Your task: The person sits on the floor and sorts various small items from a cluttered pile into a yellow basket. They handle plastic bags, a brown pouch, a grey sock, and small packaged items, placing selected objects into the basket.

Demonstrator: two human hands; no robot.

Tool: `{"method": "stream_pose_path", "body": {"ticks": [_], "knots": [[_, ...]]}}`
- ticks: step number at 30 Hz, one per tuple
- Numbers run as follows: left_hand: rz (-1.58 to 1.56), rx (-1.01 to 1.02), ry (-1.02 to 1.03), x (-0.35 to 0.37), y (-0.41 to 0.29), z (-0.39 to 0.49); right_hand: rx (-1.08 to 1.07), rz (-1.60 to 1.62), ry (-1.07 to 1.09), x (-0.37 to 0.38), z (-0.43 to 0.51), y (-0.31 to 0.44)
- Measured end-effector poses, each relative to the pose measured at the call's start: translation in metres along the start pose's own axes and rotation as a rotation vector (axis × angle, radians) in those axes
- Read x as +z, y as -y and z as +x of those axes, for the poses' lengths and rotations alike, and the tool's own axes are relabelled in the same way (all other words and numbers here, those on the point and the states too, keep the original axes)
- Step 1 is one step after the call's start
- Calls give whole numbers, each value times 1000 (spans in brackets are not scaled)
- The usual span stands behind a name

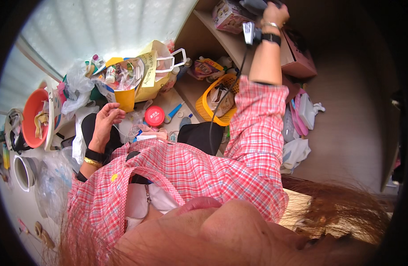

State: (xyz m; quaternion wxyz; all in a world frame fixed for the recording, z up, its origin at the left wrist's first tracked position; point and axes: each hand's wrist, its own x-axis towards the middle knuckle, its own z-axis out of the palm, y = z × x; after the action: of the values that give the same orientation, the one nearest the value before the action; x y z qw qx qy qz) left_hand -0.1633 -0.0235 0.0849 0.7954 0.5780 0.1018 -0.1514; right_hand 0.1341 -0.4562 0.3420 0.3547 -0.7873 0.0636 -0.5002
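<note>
My right hand [276, 14] reaches to a shelf at the top right, its fingers around a dark grey item [255, 6] whose kind I cannot tell. Below the wrist, a small device [249, 32] with a cable is strapped to the arm. A pink patterned box [229, 16] stands just left of that hand, and a pink box [298, 58] lies to its lower right. My left hand [110, 117] is raised above my knee, palm turned inward, fingers apart and holding nothing. Near it are a yellow-and-blue container [125, 99] full of small items and a round red lid [154, 115].
A yellow plastic basket [204, 106] stands by the shelf, with bottles and packets behind it. A yellow paper bag [147, 74] leans near the curtain. At left are an orange basin [29, 116], a grey-white bin [22, 173] and plastic bags [54, 183].
</note>
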Motion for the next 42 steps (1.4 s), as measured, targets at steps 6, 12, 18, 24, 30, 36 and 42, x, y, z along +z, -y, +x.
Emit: {"method": "stream_pose_path", "body": {"ticks": [6, 12, 18, 24, 30, 36, 42], "knots": [[175, 73, 119, 20, -36, 23, 530, 854, 293, -91, -85, 18], [361, 373, 432, 86, -71, 34, 603, 824, 783, -124, -228, 46], [716, 814, 419, 141, -54, 16, 659, 700, 977, -112, -283, 49], [-28, 30, 41, 123, -49, 31, 417, 476, 1349, -131, -274, 57], [397, 624, 501, 102, -84, 13, 147, 574, 1520, -146, -273, 82], [682, 398, 362, 122, -94, -13, -136, 351, 1148, -151, -291, 86], [523, 584, 427, 113, -79, -22, 352, 11, 1196, -179, -317, 54]]}}
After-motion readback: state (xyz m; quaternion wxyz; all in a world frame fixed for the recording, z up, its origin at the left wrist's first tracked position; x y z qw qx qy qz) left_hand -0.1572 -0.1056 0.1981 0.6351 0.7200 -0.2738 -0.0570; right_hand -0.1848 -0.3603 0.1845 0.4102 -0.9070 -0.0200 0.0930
